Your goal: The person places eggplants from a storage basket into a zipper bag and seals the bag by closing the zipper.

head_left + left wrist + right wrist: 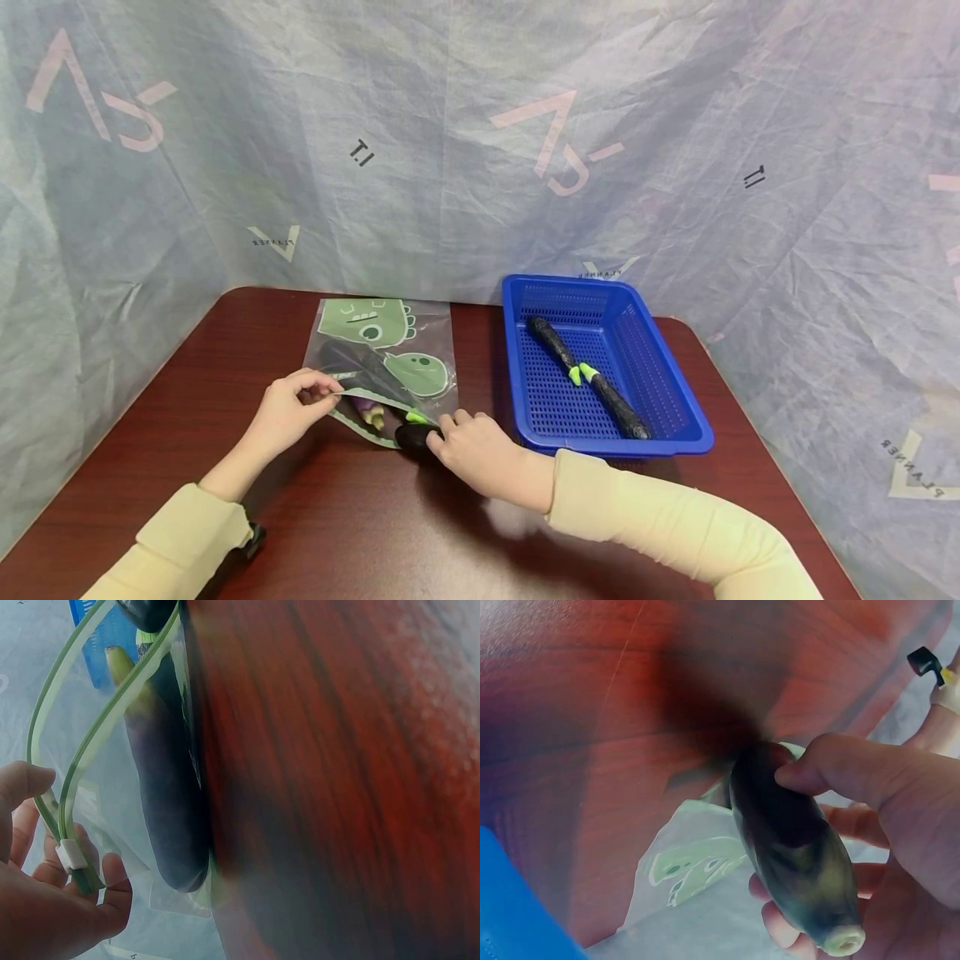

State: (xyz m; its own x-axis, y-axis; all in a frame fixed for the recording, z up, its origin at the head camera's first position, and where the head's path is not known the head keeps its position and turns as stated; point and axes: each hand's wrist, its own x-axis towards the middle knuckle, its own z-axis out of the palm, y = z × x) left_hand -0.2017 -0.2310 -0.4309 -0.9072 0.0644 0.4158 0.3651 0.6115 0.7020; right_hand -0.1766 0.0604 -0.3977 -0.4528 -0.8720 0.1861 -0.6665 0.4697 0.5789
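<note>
My left hand (296, 408) pinches the edge of a clear zip bag (442, 321) printed with green dinosaur shapes, near its white slider (73, 855). The bag's green-edged mouth gapes toward me. Inside lies a purple eggplant (169, 787) with a pale green stem end; beside it, partly hidden, is a dark item with a bright green tip (416, 417). My right hand (480, 454) grips another dark eggplant (795, 840), thumb on one side and fingers around the other. That eggplant's far end is right at the bag's mouth, its cut stem end toward my palm.
A blue perforated basket (697, 433) stands right of the bag. In it lie two long, black, wrinkled vegetables (618, 406) with bright green ends. The reddish-brown table (360, 533) is bordered behind and at the sides by a grey printed cloth (420, 225).
</note>
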